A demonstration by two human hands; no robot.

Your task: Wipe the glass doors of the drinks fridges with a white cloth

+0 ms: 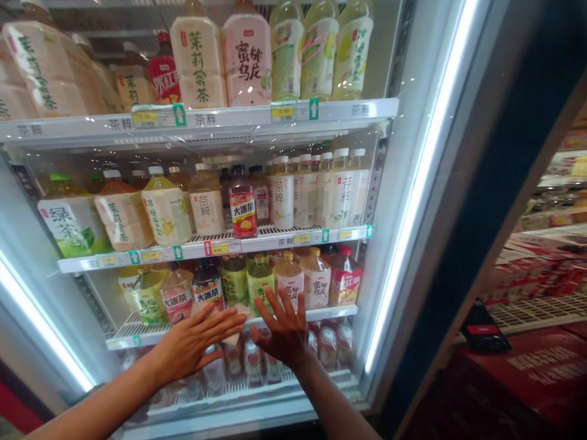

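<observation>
My left hand is stretched out flat, fingers pointing right, in front of the fridge's lower shelves. Beside it my right hand is raised with its fingers spread and nothing visible in it. A small pale, paper-like patch shows between the hands, by the left fingertips; I cannot tell whether either hand touches it. Behind the hands stand a green tea bottle, a dark bottle with a black and orange label, and pale peach bottles. Reflections suggest glass in front; whether my palms touch it is unclear.
Bottled teas fill several fridge shelves, with price tags along the middle shelf edge. A bright light strip runs down the right side. Further right are a dark frame, a wire shelf and red boxes.
</observation>
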